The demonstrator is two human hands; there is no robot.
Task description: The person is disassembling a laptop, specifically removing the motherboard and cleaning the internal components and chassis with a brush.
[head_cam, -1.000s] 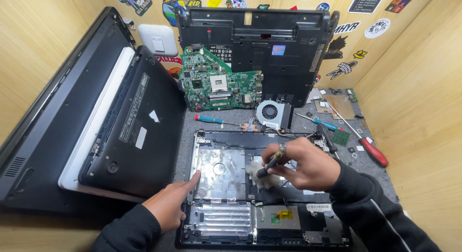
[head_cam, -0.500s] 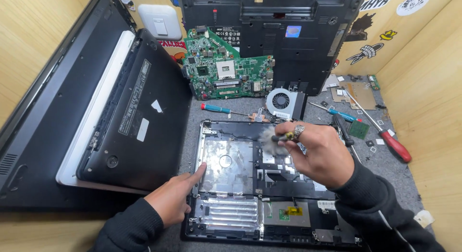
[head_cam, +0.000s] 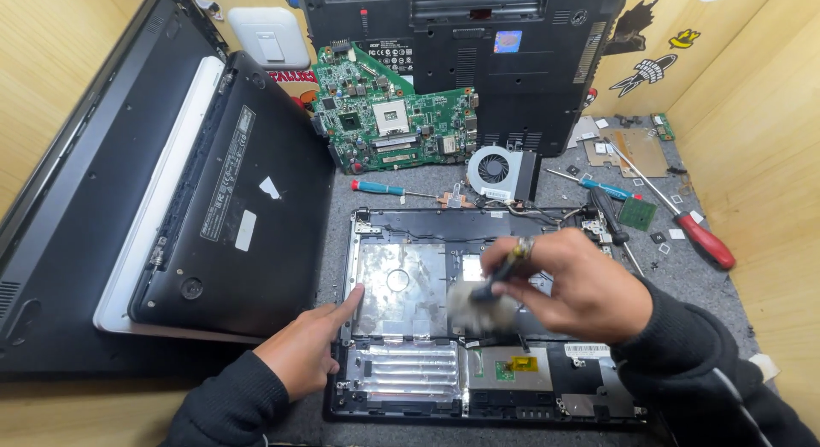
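Laptops lean at the far left: a large black laptop lid (head_cam: 77,216) stands tilted against the wooden wall, and a second laptop base (head_cam: 231,216), black with a white edge, rests against it underside up, which keeps both off the grey felt mat (head_cam: 333,216). Beside them, the left hand (head_cam: 303,349) lies flat on the mat with its fingers loosely extended and gripping nothing; the index fingertip presses the left rim of the open laptop chassis (head_cam: 410,280), apparently to steady it. Further back, a green motherboard (head_cam: 389,114) leans against another upright black laptop shell (head_cam: 470,46), with a teal-handled screwdriver (head_cam: 380,187) and a cooling fan (head_cam: 500,169) lying on the mat in front of it. Over the chassis centre, the right hand (head_cam: 568,280) is closed around the dark handle of a small brush (head_cam: 487,298), thumb and fingers pinching it near the top; the pale bristles are blurred and touch, or nearly touch, the inner plate, consistent with sweeping dust. At the right, a blue-handled screwdriver (head_cam: 602,187), a red-handled screwdriver (head_cam: 705,240) and small loose parts lie spread on the mat within reach, near the right wooden wall.
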